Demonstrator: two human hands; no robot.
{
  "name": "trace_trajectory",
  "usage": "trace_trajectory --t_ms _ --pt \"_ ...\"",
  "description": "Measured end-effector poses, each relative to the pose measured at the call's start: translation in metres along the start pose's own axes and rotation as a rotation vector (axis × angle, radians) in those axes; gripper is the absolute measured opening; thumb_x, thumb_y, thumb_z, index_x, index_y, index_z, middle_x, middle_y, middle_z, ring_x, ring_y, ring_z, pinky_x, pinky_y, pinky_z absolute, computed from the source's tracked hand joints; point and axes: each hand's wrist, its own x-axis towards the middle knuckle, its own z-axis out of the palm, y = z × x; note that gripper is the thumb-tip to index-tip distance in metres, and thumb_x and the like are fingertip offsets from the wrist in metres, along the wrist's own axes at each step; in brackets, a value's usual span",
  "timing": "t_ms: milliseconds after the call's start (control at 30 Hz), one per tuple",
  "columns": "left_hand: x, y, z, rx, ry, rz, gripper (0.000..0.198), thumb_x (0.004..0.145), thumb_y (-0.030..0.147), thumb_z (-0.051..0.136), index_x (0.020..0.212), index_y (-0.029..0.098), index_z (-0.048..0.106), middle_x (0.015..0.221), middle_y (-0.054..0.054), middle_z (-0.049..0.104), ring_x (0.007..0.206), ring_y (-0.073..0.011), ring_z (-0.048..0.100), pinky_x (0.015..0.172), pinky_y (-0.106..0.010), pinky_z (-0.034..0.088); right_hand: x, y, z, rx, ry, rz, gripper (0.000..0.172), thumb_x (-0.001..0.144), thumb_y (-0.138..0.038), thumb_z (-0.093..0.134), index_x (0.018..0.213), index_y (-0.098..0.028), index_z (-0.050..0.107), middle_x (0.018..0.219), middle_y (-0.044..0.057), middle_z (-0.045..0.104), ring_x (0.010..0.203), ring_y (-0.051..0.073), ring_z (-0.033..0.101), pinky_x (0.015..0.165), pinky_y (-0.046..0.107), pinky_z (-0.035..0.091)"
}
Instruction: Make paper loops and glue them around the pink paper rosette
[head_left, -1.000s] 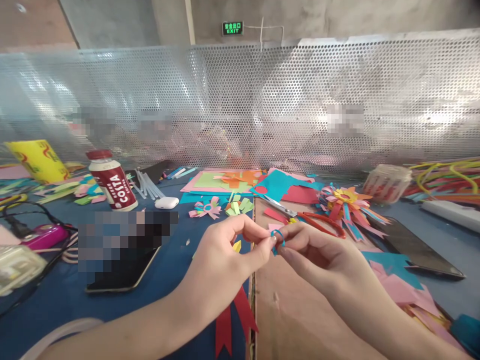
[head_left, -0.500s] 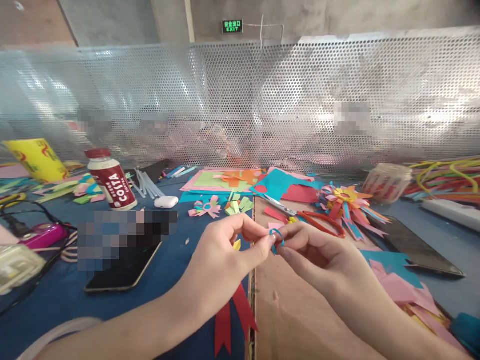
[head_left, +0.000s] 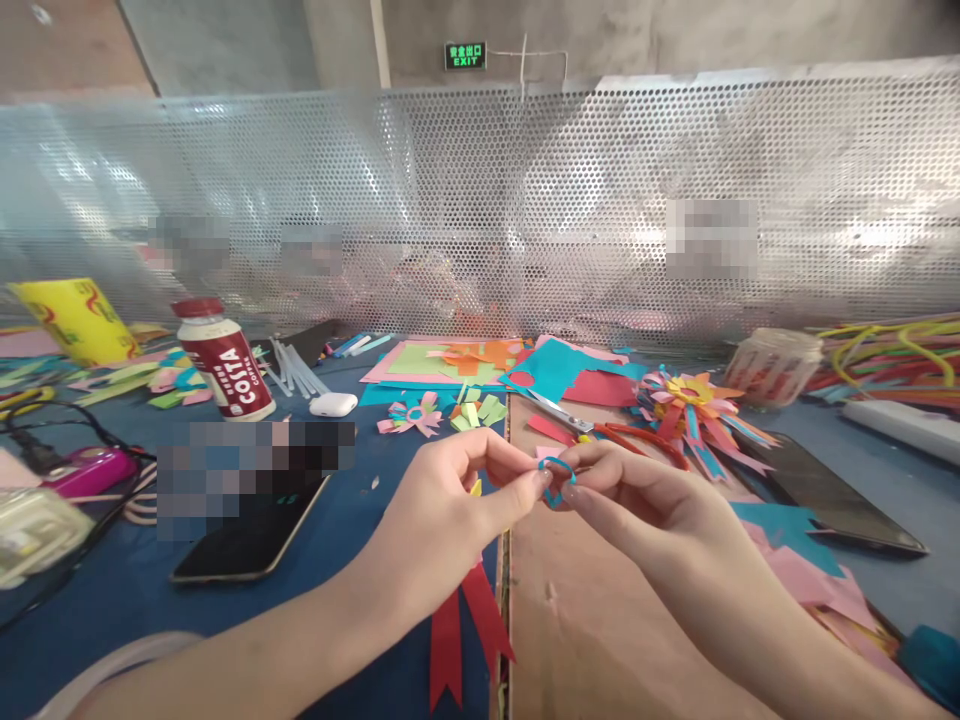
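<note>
A small ring of thin blue paper strip [head_left: 556, 463] is pinched between my two hands, above the middle of the table. The thumb and forefinger of my left hand [head_left: 446, 515] are closed on its left side. On the right side, the fingertips of my right hand [head_left: 649, 505] grip it too. Two red paper ribbon tails [head_left: 447, 650] with notched ends hang or lie below my left hand, partly hidden by it, with a bit of yellow showing near the thumb. Scissors [head_left: 576, 424] with orange handles lie just beyond my right hand.
Coloured paper sheets [head_left: 577, 365] and a pink-and-green paper flower [head_left: 412, 412] lie ahead. To the right are a layered paper flower [head_left: 690, 400], a jar [head_left: 776, 368] and a dark phone [head_left: 840, 495]. A bottle [head_left: 229, 365] and another phone [head_left: 247, 545] are left. A perforated metal screen [head_left: 480, 210] stands behind.
The blue strip's loop looks wider and rounder now, as my right fingertips have shifted slightly to the right. My left hand has stayed nearly in place.
</note>
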Motion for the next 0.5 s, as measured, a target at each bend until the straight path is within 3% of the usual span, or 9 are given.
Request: trace_trajectory --t_ms 500 --pt "-0.0003 0.0007 0.0004 0.028 0.046 0.020 0.010 0.076 0.029 0.059 0.073 0.020 0.061 0.068 0.003 0.061 0.062 -0.0104 0.050 0.055 -0.020 0.036 -0.0045 0.0069 -0.0020 -0.022 -0.017 -0.063 0.011 0.077 -0.022 0.061 0.067 -0.022 0.060 0.093 -0.002 0.061 0.093 0.010 0.056 0.079 0.015 0.046"
